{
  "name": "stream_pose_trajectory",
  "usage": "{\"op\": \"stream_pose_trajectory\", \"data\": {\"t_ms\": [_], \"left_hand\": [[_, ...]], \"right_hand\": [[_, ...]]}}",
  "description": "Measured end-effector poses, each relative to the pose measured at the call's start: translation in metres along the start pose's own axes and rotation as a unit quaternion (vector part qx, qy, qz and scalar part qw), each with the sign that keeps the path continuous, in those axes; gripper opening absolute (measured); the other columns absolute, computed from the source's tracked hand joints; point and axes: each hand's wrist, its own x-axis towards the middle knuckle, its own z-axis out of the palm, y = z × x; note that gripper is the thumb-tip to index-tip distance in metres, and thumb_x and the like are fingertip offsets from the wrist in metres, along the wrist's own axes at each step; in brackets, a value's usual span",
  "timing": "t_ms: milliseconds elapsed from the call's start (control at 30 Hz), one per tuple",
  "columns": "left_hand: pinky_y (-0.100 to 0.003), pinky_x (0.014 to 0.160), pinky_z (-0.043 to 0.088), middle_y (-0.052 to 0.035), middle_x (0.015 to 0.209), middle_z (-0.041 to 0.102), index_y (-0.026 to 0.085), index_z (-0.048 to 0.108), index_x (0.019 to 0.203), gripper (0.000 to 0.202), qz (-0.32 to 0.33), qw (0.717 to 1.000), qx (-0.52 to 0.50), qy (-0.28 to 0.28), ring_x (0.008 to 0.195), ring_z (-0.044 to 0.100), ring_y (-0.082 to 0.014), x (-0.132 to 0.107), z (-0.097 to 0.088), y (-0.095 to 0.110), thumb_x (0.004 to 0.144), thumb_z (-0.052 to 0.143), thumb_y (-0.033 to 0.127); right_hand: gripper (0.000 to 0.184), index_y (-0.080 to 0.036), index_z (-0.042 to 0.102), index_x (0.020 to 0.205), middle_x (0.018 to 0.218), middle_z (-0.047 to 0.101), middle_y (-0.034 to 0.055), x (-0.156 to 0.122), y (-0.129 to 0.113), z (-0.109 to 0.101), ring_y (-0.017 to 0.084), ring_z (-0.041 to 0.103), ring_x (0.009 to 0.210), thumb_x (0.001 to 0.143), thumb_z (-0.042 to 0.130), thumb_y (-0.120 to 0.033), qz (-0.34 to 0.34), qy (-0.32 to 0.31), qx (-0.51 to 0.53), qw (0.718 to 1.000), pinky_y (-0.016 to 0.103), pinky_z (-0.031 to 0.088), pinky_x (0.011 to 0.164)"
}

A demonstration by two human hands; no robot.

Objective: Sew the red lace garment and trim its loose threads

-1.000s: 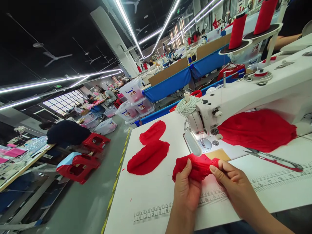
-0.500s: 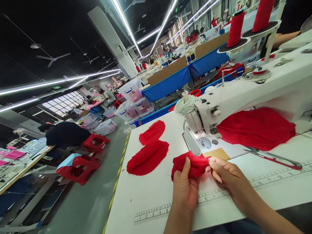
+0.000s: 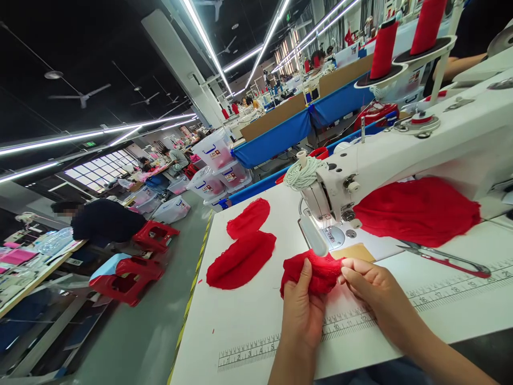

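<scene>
A gathered piece of red fabric [image 3: 310, 271] is held above the white table, just in front of the sewing machine's needle area. My left hand [image 3: 302, 305] grips its left part, thumb on top and fingers underneath. With thumb and fingertips, my right hand [image 3: 366, 280] pinches the fabric's right edge. Behind the cloth stands the white sewing machine [image 3: 380, 166], its needle plate [image 3: 333, 235] lit. Two red fabric pieces [image 3: 242, 262] lie flat on the left. A larger red fabric pile [image 3: 420, 211] rests under the machine arm, and thread snips [image 3: 449, 259] lie before it.
A printed ruler scale [image 3: 248, 354] runs along the table's front. Red thread cones [image 3: 383, 51] stand above the machine. Plastic bins [image 3: 212, 182] are stacked beyond the table, and red stools [image 3: 126, 278] stand across the aisle. A person in dark clothing [image 3: 106, 222] bends over a table at left.
The view has shifted slightly. My right fingers have moved a little on the fabric's edge and are drawn closer together; my left hand keeps its grip.
</scene>
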Motion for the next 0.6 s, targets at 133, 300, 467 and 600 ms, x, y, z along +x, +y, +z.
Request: {"op": "stream_pose_trajectory", "data": {"t_ms": [133,300,467,600], "left_hand": [[-0.026,0.068,0.062,-0.0111,0.08,0.077,0.007,0.075,0.085,0.011,-0.003,1.0,0.007,0.004,0.07,0.073,-0.0166,-0.0012,0.0006,-0.0008,0.079,0.079,0.014],[-0.027,0.07,0.062,-0.0122,0.084,0.077,0.006,0.075,0.087,0.008,-0.007,1.0,0.001,0.021,0.074,0.073,-0.0172,-0.0001,0.0018,-0.0005,0.083,0.074,0.013],[-0.027,0.067,0.062,-0.0119,0.083,0.077,0.007,0.075,0.086,0.007,-0.01,1.0,-0.004,0.013,0.072,0.073,-0.0175,-0.0002,0.001,-0.0011,0.082,0.075,0.013],[-0.027,0.067,0.062,-0.0118,0.083,0.078,0.007,0.075,0.087,0.006,-0.009,1.0,-0.016,0.024,0.072,0.073,-0.017,-0.0007,0.0003,-0.0024,0.083,0.073,0.011]], "right_hand": [[0.035,-0.022,0.054,0.067,0.056,0.042,-0.0064,-0.0014,-0.0035,0.002,0.009,0.031,0.05,0.076,0.069,-0.052,0.004,0.004,0.0,1.0,0.023,0.03,0.045],[0.033,-0.023,0.051,0.068,0.055,0.044,-0.006,0.0,-0.0013,0.0029,0.01,0.033,0.05,0.077,0.065,-0.051,0.015,0.004,0.002,1.0,0.023,0.03,0.045],[0.038,-0.022,0.051,0.067,0.058,0.045,-0.0052,-0.0012,-0.0035,0.0041,0.01,0.035,0.052,0.078,0.065,-0.056,0.013,0.011,0.002,1.0,0.023,0.033,0.047],[0.028,-0.022,0.053,0.07,0.054,0.042,-0.0074,-0.0012,-0.0021,0.0043,0.009,0.03,0.048,0.077,0.066,-0.045,0.011,0.015,0.0,1.0,0.023,0.029,0.043]]}}
